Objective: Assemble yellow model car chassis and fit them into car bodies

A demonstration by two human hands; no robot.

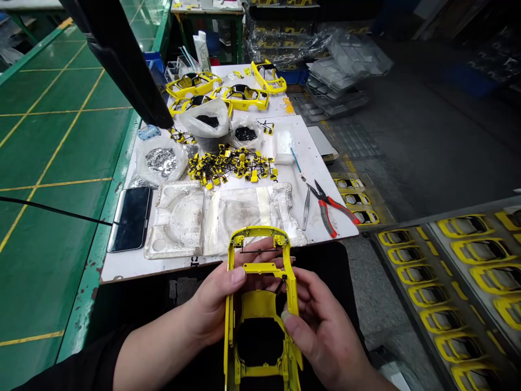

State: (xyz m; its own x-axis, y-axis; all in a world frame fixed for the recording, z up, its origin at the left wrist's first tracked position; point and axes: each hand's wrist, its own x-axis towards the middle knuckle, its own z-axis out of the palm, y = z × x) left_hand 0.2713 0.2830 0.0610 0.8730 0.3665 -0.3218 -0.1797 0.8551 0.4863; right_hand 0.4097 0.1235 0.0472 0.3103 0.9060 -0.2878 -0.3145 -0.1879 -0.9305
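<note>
A yellow car body shell (260,305) is held between both hands over the lap, its open inner side facing up. My left hand (217,296) grips its left edge, the thumb on the frame and fingers underneath. Around the right edge is my right hand (315,320), its thumb on the side rail. A thin black rod crosses the shell's far end. Just beyond the shell, a worn white foam block (179,217) lies on the white table (118,266). Small yellow and black parts (228,165) are heaped behind the foam.
Pliers with red handles (328,209), tweezers (306,209) and a phone (129,220) lie on the table. Bags of silver pieces (161,162) and black pieces (207,122) stand farther back, near more yellow shells (244,98). A black arm (118,60) hangs at upper left. Trays of shells (431,296) fill the right.
</note>
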